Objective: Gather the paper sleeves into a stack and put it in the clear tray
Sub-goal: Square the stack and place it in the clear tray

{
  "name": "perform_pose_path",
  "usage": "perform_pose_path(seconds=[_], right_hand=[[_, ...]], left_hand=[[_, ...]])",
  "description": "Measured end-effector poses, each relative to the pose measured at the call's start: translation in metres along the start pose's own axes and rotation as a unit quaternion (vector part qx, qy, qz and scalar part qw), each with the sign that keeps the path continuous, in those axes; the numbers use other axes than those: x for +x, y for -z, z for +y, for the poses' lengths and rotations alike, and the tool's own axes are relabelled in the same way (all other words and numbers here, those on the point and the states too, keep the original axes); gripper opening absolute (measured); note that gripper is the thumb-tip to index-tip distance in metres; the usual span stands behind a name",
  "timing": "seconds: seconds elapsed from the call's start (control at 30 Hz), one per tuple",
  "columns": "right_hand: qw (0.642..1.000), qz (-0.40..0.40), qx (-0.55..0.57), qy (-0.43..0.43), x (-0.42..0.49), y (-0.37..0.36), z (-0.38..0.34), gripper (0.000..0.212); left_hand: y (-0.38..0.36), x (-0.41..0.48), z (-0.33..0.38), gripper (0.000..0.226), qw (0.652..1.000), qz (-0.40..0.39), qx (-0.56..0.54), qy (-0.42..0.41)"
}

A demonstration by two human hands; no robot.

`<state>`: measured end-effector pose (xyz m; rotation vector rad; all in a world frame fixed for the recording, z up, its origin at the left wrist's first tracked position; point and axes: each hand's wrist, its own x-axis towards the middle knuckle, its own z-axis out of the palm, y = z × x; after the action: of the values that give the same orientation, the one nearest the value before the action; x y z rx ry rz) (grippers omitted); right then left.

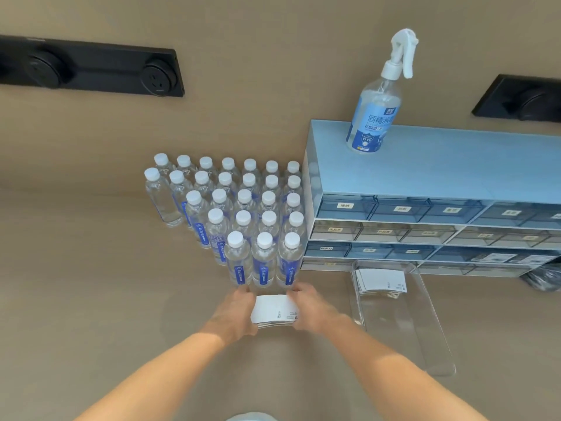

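Note:
A stack of white paper sleeves (pixel 274 309) sits just above the tan counter, right in front of the water bottles. My left hand (pixel 235 312) presses its left end and my right hand (pixel 312 308) presses its right end, so both hands hold the stack between them. To the right lies the long clear tray (pixel 425 332). A second stack of paper sleeves (pixel 381 282) rests in the tray's far end.
Several rows of water bottles (pixel 243 214) stand directly behind my hands. A blue drawer cabinet (pixel 425 214) stands at the right with a spray bottle (pixel 378 98) on top. Black socket rails (pixel 91 66) are on the wall. A dark bag (pixel 543 279) lies at the right edge.

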<state>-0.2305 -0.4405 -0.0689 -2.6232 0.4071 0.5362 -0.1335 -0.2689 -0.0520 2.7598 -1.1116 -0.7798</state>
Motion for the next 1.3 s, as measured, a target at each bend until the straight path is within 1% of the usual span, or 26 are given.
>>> perform_pose_path(seconds=[0.13,0.2,0.37,0.43,0.53,0.67,0.87,1.1,1.17,1.23,1.3], right_hand=[[1.0,-0.004,-0.005,0.007,0.001,-0.014,0.0,0.052],[1.0,0.004,-0.004,0.006,0.001,-0.017,0.001,0.05],[0.999,0.026,-0.014,0.024,0.006,-0.01,0.003,0.045],[0.999,0.026,-0.021,0.024,0.009,-0.009,0.001,0.044],[0.999,0.026,-0.024,0.027,0.01,-0.015,-0.002,0.046],[0.999,0.02,-0.026,0.022,0.013,-0.015,-0.001,0.047],[1.0,-0.013,-0.014,-0.006,0.019,-0.013,-0.003,0.048],[0.999,-0.024,-0.035,-0.026,0.025,-0.013,-0.002,0.053],[0.999,-0.019,-0.032,-0.028,0.025,-0.015,-0.002,0.048],[0.999,0.0,-0.021,-0.03,0.023,-0.018,-0.002,0.038],[0.999,0.018,-0.006,-0.031,0.02,-0.022,-0.001,0.034]], left_hand=[[-0.013,0.0,0.001,0.05,0.999,-0.026,-0.01,0.016],[-0.017,0.0,0.001,0.049,0.999,-0.022,-0.02,0.02],[-0.012,0.004,-0.005,0.054,0.999,0.003,-0.04,0.015],[-0.013,0.005,-0.005,0.051,0.999,0.004,-0.037,0.018],[-0.018,0.005,-0.005,0.044,0.999,-0.017,-0.043,0.028],[-0.02,0.009,-0.006,0.043,0.999,-0.013,-0.043,0.024],[-0.025,0.018,-0.004,0.054,0.998,-0.024,-0.043,0.026],[-0.032,0.026,-0.006,0.057,0.997,-0.032,-0.054,0.034],[-0.035,0.027,-0.008,0.054,0.997,-0.03,-0.062,0.033],[-0.037,0.027,-0.009,0.047,0.997,-0.019,-0.067,0.029],[-0.041,0.026,-0.01,0.041,0.997,-0.004,-0.069,0.023]])
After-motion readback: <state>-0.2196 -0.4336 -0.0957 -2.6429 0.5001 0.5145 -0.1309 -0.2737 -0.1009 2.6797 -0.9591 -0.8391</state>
